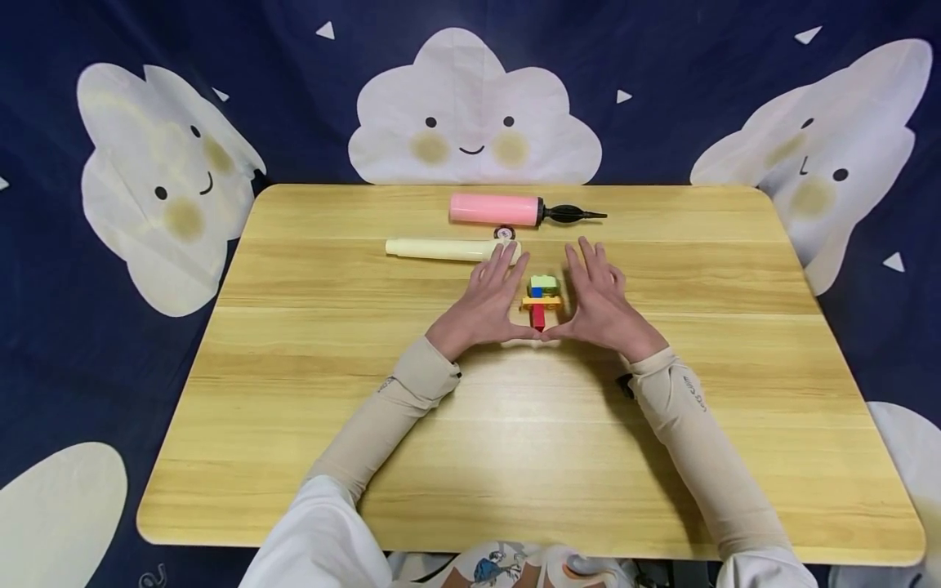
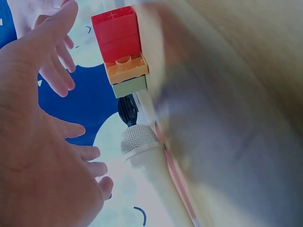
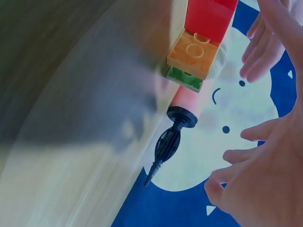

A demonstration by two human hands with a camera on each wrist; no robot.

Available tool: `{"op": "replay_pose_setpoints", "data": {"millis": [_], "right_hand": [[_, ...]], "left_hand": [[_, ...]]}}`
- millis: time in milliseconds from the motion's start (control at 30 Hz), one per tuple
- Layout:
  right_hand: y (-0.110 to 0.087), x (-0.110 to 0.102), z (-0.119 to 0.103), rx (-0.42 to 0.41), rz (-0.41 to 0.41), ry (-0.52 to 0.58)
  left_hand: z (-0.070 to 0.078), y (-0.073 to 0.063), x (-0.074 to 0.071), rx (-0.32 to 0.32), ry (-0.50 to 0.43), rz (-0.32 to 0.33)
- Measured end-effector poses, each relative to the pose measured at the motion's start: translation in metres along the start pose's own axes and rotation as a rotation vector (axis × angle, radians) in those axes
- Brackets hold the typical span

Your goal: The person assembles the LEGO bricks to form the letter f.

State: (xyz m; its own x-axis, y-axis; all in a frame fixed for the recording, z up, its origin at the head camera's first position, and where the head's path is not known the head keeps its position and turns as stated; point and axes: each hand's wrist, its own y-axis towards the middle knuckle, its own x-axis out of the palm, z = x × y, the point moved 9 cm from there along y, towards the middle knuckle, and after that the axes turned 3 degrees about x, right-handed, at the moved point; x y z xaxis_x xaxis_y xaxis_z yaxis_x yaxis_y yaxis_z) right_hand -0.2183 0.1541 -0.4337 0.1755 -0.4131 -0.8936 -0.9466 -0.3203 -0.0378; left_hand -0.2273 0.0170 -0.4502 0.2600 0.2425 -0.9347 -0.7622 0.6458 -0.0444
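Note:
A small build of toy building bricks [image 1: 544, 288], with light green, blue, orange and red parts, stands at the middle of the table. My left hand [image 1: 485, 306] is spread along its left side, and my right hand [image 1: 599, 306] is spread along its right side. The two thumbs come together just in front of the red brick [image 3: 210, 19], and neither hand grips the build. Fingers of both hands are straight or slightly bent, as the left wrist view shows for the left hand [image 2: 52, 156]. The left fingertips overlap the head end of a cream microphone [image 1: 441, 249] in the head view.
Behind the microphone lies a pink hand pump [image 1: 494, 209] with a black nozzle [image 1: 566, 214]. A small dark-rimmed disc [image 1: 504, 233] shows between them. The wooden table [image 1: 294, 367] backs onto a dark blue cloth [image 1: 294, 106] printed with white clouds.

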Motion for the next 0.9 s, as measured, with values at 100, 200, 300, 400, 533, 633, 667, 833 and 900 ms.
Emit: {"op": "replay_pose_setpoints", "data": {"millis": [100, 200, 300, 400, 533, 633, 667, 833, 900], "right_hand": [[-0.002, -0.002, 0.0, 0.011, 0.016, -0.021], [-0.005, -0.004, 0.001, 0.024, 0.026, -0.037], [-0.008, -0.008, 0.001, 0.033, 0.046, -0.043], [-0.012, -0.015, 0.002, 0.041, 0.081, -0.051], [-0.02, -0.026, 0.005, 0.064, 0.132, -0.07], [-0.025, -0.033, 0.008, 0.083, 0.155, -0.09], [-0.027, -0.035, 0.009, 0.086, 0.16, -0.095], [-0.034, -0.04, 0.008, 0.084, 0.184, -0.109], [-0.037, -0.041, 0.007, 0.083, 0.194, -0.118]], "left_hand": [[0.001, -0.002, -0.002, -0.001, 0.024, 0.014], [0.001, -0.004, -0.006, -0.004, 0.035, 0.029], [0.0, -0.007, -0.01, -0.015, 0.041, 0.052], [-0.002, -0.01, -0.014, -0.028, 0.056, 0.084], [-0.004, -0.014, -0.021, -0.04, 0.106, 0.118], [-0.003, -0.018, -0.027, -0.043, 0.144, 0.144], [-0.003, -0.019, -0.029, -0.044, 0.151, 0.155], [-0.003, -0.025, -0.035, -0.066, 0.162, 0.186], [-0.002, -0.028, -0.037, -0.069, 0.174, 0.201]]}}
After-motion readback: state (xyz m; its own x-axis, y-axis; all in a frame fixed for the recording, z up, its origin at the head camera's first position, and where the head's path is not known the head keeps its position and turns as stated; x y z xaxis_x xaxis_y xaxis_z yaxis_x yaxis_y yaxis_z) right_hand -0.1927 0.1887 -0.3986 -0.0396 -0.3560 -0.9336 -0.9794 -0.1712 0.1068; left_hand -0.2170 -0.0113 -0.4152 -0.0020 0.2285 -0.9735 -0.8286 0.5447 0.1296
